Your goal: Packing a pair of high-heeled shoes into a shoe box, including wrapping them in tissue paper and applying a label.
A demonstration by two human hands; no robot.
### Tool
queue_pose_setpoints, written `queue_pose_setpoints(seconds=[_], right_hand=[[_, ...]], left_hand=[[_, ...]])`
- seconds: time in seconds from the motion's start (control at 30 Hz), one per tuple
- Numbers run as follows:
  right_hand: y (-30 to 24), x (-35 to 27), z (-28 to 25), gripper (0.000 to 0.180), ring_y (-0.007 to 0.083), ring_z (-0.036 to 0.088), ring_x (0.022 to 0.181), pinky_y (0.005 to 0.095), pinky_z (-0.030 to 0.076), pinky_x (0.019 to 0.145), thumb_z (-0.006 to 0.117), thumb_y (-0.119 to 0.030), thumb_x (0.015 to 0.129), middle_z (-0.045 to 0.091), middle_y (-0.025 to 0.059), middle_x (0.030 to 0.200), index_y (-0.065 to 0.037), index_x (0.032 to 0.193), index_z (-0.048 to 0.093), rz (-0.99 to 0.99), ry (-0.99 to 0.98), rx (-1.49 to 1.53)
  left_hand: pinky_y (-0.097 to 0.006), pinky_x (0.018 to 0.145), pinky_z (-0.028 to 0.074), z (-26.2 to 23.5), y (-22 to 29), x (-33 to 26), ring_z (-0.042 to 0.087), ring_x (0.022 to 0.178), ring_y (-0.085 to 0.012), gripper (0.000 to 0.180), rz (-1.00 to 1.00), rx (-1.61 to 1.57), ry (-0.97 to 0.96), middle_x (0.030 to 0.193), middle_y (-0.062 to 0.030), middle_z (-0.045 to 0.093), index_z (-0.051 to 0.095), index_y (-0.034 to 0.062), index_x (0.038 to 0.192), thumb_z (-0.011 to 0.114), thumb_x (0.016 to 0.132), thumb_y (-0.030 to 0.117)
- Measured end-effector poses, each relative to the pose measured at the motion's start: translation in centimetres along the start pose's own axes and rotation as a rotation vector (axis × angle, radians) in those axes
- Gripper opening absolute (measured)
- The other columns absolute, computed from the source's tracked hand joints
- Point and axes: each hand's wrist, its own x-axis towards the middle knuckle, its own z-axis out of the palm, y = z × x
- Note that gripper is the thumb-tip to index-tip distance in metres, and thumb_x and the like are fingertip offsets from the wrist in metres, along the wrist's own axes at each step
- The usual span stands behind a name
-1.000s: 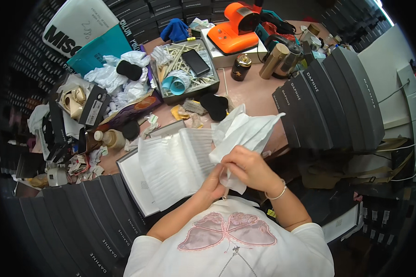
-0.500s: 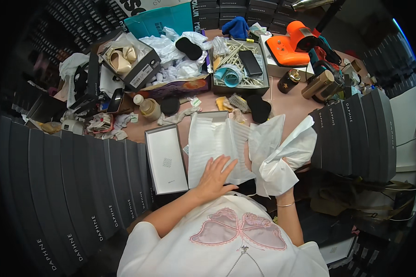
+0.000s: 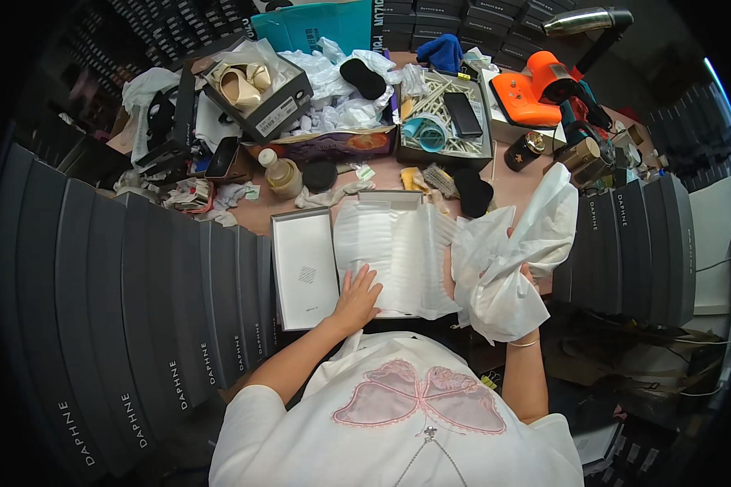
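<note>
My left hand (image 3: 357, 302), fingers extended, rests on ribbed white foam wrap (image 3: 408, 264) inside a shoebox base (image 3: 390, 196). On its left lies the shoebox lid (image 3: 307, 272), inner side up with a small grey print. My right hand (image 3: 529, 274) grips a bunched sheet of white wrapping paper (image 3: 508, 300) at the box's right side. The paper covers most of that hand, leaving only some fingers and the wrist showing. Whether anything is wrapped inside the paper cannot be seen.
Dark shoeboxes (image 3: 162, 300) stand in rows at left and right. Behind the box lie a black sponge (image 3: 473, 193), a bottle (image 3: 281, 173), a tray of sticks (image 3: 445, 101) with a phone, an orange device (image 3: 536, 89), and an open box with beige shoes (image 3: 241, 85).
My left hand has drawn left and inward across the foam wrap. My right hand has shifted right with the wrapping paper, which now stands taller. The whole view has also shifted slightly.
</note>
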Motion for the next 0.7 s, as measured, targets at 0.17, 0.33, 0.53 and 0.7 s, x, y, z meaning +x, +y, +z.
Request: queue_pose_setpoints(seconds=[0.17,0.33,0.53,0.7], right_hand=[[1.1,1.0,-1.3,0.044,0.0271,0.06,0.108,0.0432,0.05,0.094,0.064,-0.03,0.09,0.061,0.011,0.121,-0.005,0.125,0.053,0.008,0.08,-0.003],[1.8,1.6,-0.1,0.062,0.0341,0.065,0.093,0.0486,0.056,0.079,0.051,-0.036,0.097,0.064,0.017,0.108,-0.021,0.149,0.022,-0.111,0.05,-0.019],[2.1,1.8,-0.8,0.064,0.0335,0.065,0.09,0.0471,0.056,0.076,0.051,-0.039,0.096,0.064,0.0174,0.104,-0.021,0.15,0.021,-0.14,0.11,-0.026],[1.6,2.6,2.8,0.07,0.0286,0.064,0.092,0.0481,0.051,0.087,0.064,-0.038,0.089,0.065,0.0101,0.1,-0.008,0.144,0.032,-0.297,-0.248,-0.171]], left_hand=[[-0.057,0.108,0.027,2.2,-2.7,-0.2,0.032,0.135,-0.0352,0.032,0.091,0.073,-0.057,0.131,-0.0195,0.043,0.056,0.0007,0.109,0.061,0.079,0.009],[-0.048,0.105,0.034,1.5,-0.9,0.4,0.043,0.123,-0.0318,0.018,0.054,0.063,0.214,0.118,-0.0169,0.051,0.06,0.0021,0.097,0.054,0.08,0.005],[-0.04,0.096,0.041,1.2,-2.9,1.2,0.055,0.095,-0.029,0.023,0.031,-0.162,0.122,0.095,-0.0097,0.058,0.063,0.0037,0.1,0.058,0.078,0.001],[-0.033,0.091,0.045,-1.9,-1.3,1.2,0.058,0.095,-0.0199,0.022,-0.283,-0.719,0.338,0.097,-0.0046,0.06,0.063,0.0045,0.105,0.059,0.085,-0.002]])
